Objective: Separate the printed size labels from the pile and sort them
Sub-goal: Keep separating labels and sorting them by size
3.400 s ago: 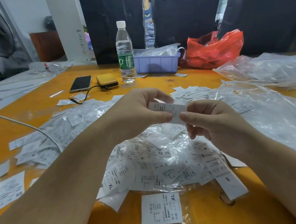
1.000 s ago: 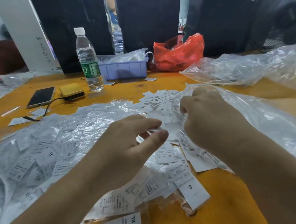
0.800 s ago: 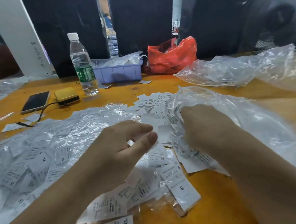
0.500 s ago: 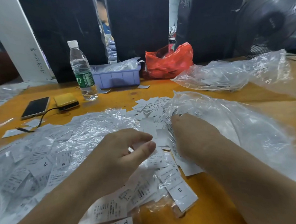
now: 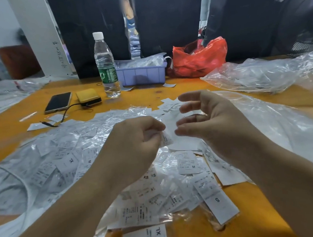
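Left hand (image 5: 135, 138) pinches a white label (image 5: 167, 136) between thumb and fingers, held up over the pile of labels (image 5: 156, 188) on the orange table (image 5: 250, 222). Right hand (image 5: 207, 119) hangs just beside it, fingers loose and spread, gripping nothing. Blurry though.

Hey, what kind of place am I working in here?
Probably a garment packing workshop: heaps of printed size labels in clear plastic bags cover the orange table, with a lavender parts bin behind.

Right hand (image 5: 216, 122) out of bag (image 5: 271, 122)
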`<state>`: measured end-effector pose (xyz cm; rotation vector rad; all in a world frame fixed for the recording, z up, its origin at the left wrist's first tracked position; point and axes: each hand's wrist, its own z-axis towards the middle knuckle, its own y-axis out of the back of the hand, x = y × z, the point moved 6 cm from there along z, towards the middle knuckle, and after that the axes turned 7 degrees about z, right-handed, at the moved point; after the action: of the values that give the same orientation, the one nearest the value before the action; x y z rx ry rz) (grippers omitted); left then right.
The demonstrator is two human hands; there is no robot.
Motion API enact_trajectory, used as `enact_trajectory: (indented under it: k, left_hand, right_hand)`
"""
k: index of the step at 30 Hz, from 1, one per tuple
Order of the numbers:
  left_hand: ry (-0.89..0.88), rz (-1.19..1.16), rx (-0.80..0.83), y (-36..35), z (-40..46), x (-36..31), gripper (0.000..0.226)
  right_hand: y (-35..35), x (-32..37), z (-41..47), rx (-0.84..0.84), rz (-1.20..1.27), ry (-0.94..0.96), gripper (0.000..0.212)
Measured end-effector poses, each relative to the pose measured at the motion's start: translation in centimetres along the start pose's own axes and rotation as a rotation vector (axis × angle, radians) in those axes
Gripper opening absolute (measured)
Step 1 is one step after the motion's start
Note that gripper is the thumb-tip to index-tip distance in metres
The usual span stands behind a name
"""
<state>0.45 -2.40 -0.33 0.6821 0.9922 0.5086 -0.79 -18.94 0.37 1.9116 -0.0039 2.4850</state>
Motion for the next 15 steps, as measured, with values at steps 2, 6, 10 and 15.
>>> enact_trajectory:
  k: [2, 6, 10, 15]
  left_hand:
    - [0.010, 0.008, -0.016, 0.1, 0.0, 0.2, 0.028]
    - [0.061, -0.088, 0.028, -0.2, 0.1, 0.6, 0.026]
    - [0.101, -0.317, 0.138, -0.6, 0.2, 0.3, 0.029]
    - [0.063, -0.376, 0.151, -0.7, 0.1, -0.1, 0.024]
  right_hand:
    - [-0.4, -0.6, 0.2, 0.030, 0.193, -0.083, 0.060]
    - [-1.2, -1.1, 0.2, 0.109, 0.489, -0.219, 0.071]
    - [-1.4, -1.2, 0.0, 0.122, 0.502, -0.234, 0.072]
    - [-1.2, -1.3, -0.1, 0.064, 0.400, -0.229, 0.077]
